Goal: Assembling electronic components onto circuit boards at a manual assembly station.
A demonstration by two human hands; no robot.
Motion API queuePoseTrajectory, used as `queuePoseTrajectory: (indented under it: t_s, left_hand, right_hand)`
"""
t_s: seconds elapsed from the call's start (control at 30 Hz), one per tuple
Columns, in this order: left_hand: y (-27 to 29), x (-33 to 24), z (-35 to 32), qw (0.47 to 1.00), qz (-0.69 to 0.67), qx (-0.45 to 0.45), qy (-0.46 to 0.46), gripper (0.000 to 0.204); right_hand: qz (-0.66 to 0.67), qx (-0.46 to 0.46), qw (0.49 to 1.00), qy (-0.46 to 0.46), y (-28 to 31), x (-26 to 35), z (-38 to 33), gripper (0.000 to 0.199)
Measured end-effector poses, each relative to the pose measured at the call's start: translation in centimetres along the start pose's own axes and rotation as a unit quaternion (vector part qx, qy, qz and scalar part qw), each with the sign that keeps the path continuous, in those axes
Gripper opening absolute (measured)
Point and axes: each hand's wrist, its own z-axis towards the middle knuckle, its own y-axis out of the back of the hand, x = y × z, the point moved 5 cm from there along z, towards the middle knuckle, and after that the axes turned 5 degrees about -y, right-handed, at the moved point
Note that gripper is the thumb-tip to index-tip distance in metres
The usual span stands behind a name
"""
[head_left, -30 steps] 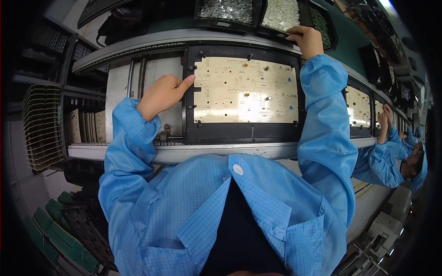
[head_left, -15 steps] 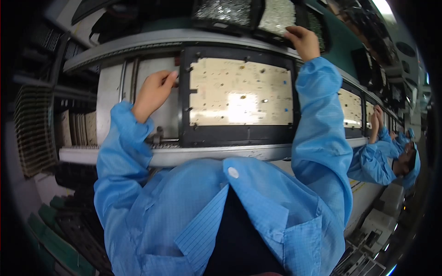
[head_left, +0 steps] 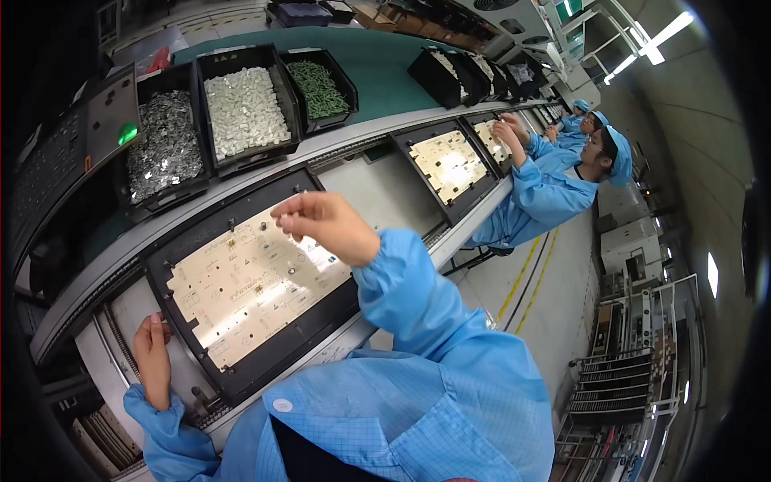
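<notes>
A cream-coloured circuit board (head_left: 241, 321) dotted with small parts lies in a black carrier frame (head_left: 189, 341) on the conveyor line. Over the board's far right part is my right hand (head_left: 333, 229), its thumb and fingertips pinched together. Whatever small piece may be between them is too small to make out. My left hand (head_left: 152, 361) stays beside the carrier's left edge with its fingers curled in; I cannot see what, if anything, they hold.
Beyond the rail stand black bins of shiny metal pieces (head_left: 165, 149), white connectors (head_left: 245, 112) and green parts (head_left: 317, 90). Further right along the line sits another board (head_left: 448, 167) in its carrier. A co-worker in blue (head_left: 554, 189) reaches over the line there.
My right hand has come from the bin of white connectors to above the board. The view has turned to the right, bringing the co-workers and the bins more into sight. My left hand stays beside the carrier.
</notes>
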Motion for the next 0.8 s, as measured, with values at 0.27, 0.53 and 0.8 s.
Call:
queuePoseTrajectory:
  t_s: [0.27, 0.53, 0.8]
  left_hand:
    - [0.1, -1.2, -0.1, 0.998, 0.060, -0.024, -0.002, 0.043]
    - [-0.1, -2.1, -0.3, 0.976, 0.205, 0.034, 0.068, 0.027]
    - [0.2, 0.9, -0.5, 0.935, 0.330, 0.111, 0.061, 0.018]
  right_hand:
    - [0.132, -0.050, 0.990, -0.017, 0.8, -4.1, -2.5, 0.022]
    - [0.307, -0.107, 0.945, 0.043, 3.1, -8.3, -0.6, 0.015]
    - [0.368, -0.094, 0.923, 0.068, 3.1, -8.2, -0.4, 0.017]
